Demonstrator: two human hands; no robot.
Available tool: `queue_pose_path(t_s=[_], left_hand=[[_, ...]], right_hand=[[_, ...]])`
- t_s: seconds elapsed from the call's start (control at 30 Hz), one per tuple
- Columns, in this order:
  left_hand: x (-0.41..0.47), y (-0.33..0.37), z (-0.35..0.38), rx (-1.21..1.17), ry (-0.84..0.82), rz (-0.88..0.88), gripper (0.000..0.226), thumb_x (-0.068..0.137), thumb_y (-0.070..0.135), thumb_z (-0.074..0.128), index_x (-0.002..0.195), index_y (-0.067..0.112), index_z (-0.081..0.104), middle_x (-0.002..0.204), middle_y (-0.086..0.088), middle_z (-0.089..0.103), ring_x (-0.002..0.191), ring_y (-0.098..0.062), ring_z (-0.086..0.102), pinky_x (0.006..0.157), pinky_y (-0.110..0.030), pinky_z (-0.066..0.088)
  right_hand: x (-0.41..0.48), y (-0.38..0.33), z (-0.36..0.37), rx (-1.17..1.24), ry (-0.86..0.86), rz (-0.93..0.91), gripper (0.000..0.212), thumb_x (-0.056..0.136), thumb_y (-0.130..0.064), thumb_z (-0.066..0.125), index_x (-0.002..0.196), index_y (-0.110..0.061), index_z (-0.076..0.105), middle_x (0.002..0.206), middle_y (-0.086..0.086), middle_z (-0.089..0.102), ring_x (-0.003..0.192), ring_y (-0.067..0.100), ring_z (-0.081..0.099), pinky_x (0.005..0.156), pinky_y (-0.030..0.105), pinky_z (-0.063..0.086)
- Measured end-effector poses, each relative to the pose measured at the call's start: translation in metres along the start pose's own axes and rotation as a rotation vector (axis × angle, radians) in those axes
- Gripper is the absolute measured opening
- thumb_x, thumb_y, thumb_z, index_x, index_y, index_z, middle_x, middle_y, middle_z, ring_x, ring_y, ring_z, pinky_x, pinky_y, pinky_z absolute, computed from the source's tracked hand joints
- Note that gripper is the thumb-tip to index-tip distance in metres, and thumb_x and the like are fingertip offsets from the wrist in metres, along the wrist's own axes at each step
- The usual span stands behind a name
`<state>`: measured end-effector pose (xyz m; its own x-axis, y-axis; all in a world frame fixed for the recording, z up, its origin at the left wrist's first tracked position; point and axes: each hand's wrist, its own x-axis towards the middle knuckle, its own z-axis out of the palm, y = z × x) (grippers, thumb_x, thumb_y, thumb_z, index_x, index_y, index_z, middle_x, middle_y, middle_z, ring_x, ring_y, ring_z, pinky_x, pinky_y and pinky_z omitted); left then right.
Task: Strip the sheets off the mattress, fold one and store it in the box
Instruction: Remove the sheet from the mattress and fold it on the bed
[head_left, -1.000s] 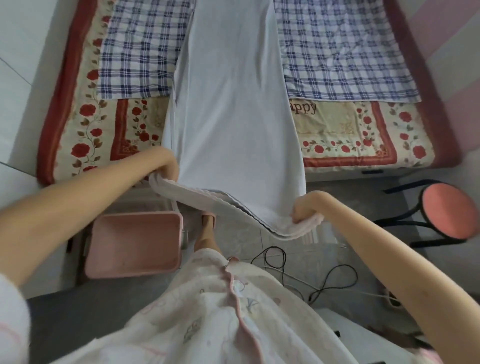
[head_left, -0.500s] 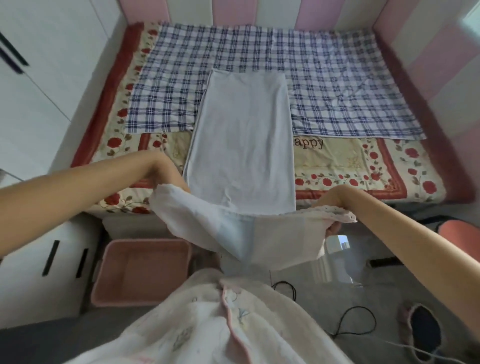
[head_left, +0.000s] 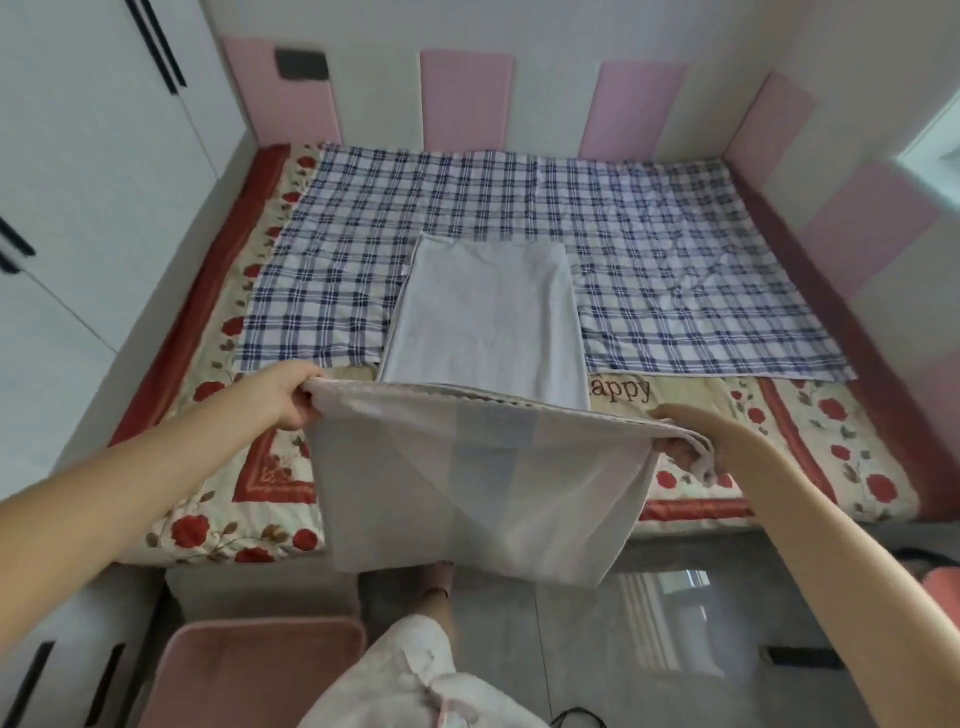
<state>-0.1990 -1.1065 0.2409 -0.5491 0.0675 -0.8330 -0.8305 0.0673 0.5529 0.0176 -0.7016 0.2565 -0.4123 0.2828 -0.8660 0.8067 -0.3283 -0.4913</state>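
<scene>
**Both hands hold up the near end of the white sheet over the mattress**

The landmark is the wide mattress with a cream cover printed with red roses (head_left: 789, 431).

To the left of the mattress stands a tall white wardrobe with black handles (head_left: 78, 218). On the floor in front of the near left corner of the mattress lies the pink rectangular plastic box (head_left: 249, 670), with its open side up.

Above the near left part of the mattress is the left hand (head_left: 288, 397). Its grip is closed on the left corner of the lifted cloth edge, with the fingers curled around it.

On the far half of the mattress lies a blue and white checked sheet (head_left: 353, 244), spread flat. It reaches almost from the left side of the mattress to the right side.

Along the middle of the mattress lies the task's thing, the plain white sheet folded into a long strip (head_left: 483, 322). Its far end rests on the checked sheet. Its near end is raised between the two hands and hangs down in front of the near edge of the mattress.

Above the near right part of the mattress is the right hand (head_left: 691, 439). Its grip pinches the right corner of the same lifted edge, and the layers are bunched in the fingers.

Along the far and right sides of the mattress, pink padded panels (head_left: 467, 98) are fixed on the wall.
</scene>
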Motion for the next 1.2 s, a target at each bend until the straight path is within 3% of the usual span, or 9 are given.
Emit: queue_pose_path(t_s=[0.17, 0.27, 0.37, 0.43, 0.53, 0.67, 0.77, 1.0, 1.2], left_hand=[[0.073, 0.142, 0.056, -0.158, -0.008, 0.090, 0.018, 0.093, 0.011, 0.053, 0.075, 0.009, 0.052, 0.039, -0.004, 0.053, 0.032, -0.012, 0.054, 0.030, -0.016, 0.041], [0.131, 0.261, 0.114, -0.216, -0.111, 0.316, 0.023, 0.095, 0.017, 0.053, 0.116, 0.007, 0.051, 0.090, -0.014, 0.061, 0.071, -0.018, 0.060, 0.049, -0.026, 0.054], [0.179, 0.361, 0.171, -0.312, -0.326, 0.478, 0.056, 0.094, 0.043, 0.046, 0.141, 0.016, 0.032, 0.132, -0.014, 0.048, 0.110, -0.031, 0.054, 0.091, -0.041, 0.047], [0.217, 0.373, 0.202, -0.235, -0.363, 0.445, 0.048, 0.096, 0.048, 0.038, 0.131, 0.016, 0.044, 0.128, -0.009, 0.052, 0.101, -0.027, 0.055, 0.087, -0.038, 0.042], [0.287, 0.305, 0.218, 0.250, -0.260, 0.455, 0.048, 0.100, 0.023, 0.037, 0.146, 0.027, 0.026, 0.123, -0.002, 0.050, 0.104, -0.020, 0.051, 0.084, -0.031, 0.039], [0.365, 0.165, 0.178, 0.749, -0.158, 0.272, 0.032, 0.094, -0.001, 0.045, 0.124, 0.009, 0.048, 0.103, -0.012, 0.057, 0.087, -0.018, 0.049, 0.055, -0.011, 0.038], [0.423, 0.070, 0.127, 0.921, -0.068, 0.056, 0.057, 0.075, 0.017, 0.064, 0.127, 0.000, 0.047, 0.123, -0.021, 0.055, 0.103, -0.026, 0.056, 0.077, -0.025, 0.047], [0.469, -0.033, 0.079, 0.953, 0.158, -0.094, 0.100, 0.063, 0.018, 0.070, 0.144, -0.001, 0.015, 0.142, -0.027, 0.032, 0.124, -0.044, 0.040, 0.098, -0.043, 0.043], [0.479, -0.065, 0.062, 0.969, 0.281, -0.033, 0.070, 0.080, 0.010, 0.071, 0.134, -0.005, 0.031, 0.133, -0.022, 0.044, 0.118, -0.037, 0.048, 0.087, -0.038, 0.040]], right_hand=[[0.060, -0.155, -0.004, 0.208, 0.124, -0.244, 0.050, 0.097, -0.011, 0.032, 0.051, -0.009, 0.052, 0.031, 0.000, 0.045, 0.023, 0.006, 0.042, 0.027, 0.011, 0.032], [0.107, -0.278, 0.016, 0.199, 0.300, -0.547, 0.021, 0.088, -0.010, 0.049, 0.093, -0.013, 0.069, 0.090, 0.005, 0.066, 0.060, -0.014, 0.054, 0.057, 0.002, 0.040], [0.143, -0.393, 0.052, 0.363, 0.361, -0.790, 0.063, 0.097, -0.018, 0.047, 0.150, -0.009, 0.014, 0.152, 0.009, 0.025, 0.129, 0.002, 0.036, 0.086, -0.012, 0.020], [0.172, -0.419, 0.073, 0.174, 0.419, -0.861, 0.080, 0.098, -0.021, 0.050, 0.150, -0.020, -0.011, 0.159, 0.005, 0.002, 0.138, 0.013, 0.023, 0.113, 0.023, 0.020], [0.245, -0.384, 0.080, -0.279, 0.377, -0.861, 0.088, 0.094, -0.014, 0.056, 0.149, -0.019, -0.013, 0.159, 0.003, -0.009, 0.144, 0.015, 0.006, 0.117, 0.039, 0.012], [0.326, -0.272, 0.072, -0.605, 0.263, -0.523, 0.085, 0.091, -0.012, 0.059, 0.149, -0.005, -0.002, 0.157, 0.011, 0.007, 0.146, 0.026, 0.011, 0.113, 0.033, 0.016], [0.370, -0.179, 0.057, -0.649, 0.217, -0.188, 0.082, 0.090, -0.010, 0.062, 0.148, -0.002, 0.005, 0.154, 0.014, 0.015, 0.142, 0.027, 0.020, 0.104, 0.027, 0.026], [0.446, -0.014, 0.049, -0.795, 0.215, 0.240, 0.095, 0.088, -0.032, 0.065, 0.150, -0.010, -0.003, 0.154, 0.019, 0.016, 0.132, 0.030, 0.032, 0.102, 0.041, 0.037], [0.469, 0.025, 0.065, -0.665, 0.344, 0.230, 0.099, 0.083, -0.027, 0.070, 0.151, -0.012, -0.001, 0.156, 0.014, 0.013, 0.140, 0.035, 0.024, 0.112, 0.048, 0.030]])
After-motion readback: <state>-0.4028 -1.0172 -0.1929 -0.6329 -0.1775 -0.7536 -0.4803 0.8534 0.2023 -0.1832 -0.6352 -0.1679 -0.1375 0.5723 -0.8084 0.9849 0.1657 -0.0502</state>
